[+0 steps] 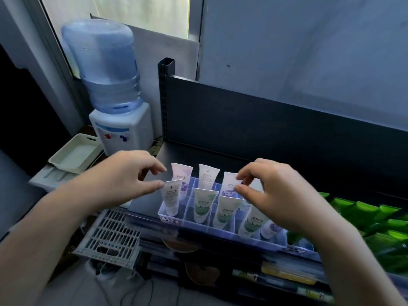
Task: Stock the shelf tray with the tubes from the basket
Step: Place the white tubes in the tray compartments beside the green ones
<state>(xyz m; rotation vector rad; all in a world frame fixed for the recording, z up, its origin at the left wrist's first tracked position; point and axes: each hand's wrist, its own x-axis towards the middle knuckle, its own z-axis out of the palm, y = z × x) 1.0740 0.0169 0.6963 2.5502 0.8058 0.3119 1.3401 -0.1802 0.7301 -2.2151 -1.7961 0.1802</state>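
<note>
Clear plastic shelf tray (pixel 199 226) on the dark shelf (pixel 242 160) holds upright tubes, caps down, in two rows of divided compartments.
Left hand (pixel 123 180) hovers at the tray's left end, thumb and forefinger apart, thumb tip touching the crimped top of the front-left white tube (pixel 170 200), nothing clamped; right hand (pixel 271 195) pinches the top edge of a purple-printed tube (pixel 229 186) in the back row between thumb and forefinger; green-leaf tubes (pixel 203 205) stand along the front row, another purple one (pixel 181 180) at back left; the lettering on every label is too small and blurred to read; left of the shelf stand a water dispenser (pixel 120 129) with a blue bottle, a pale bin (pixel 75 153) and a slotted white basket (pixel 112 237); green packets (pixel 373 226) lie to the right.
</note>
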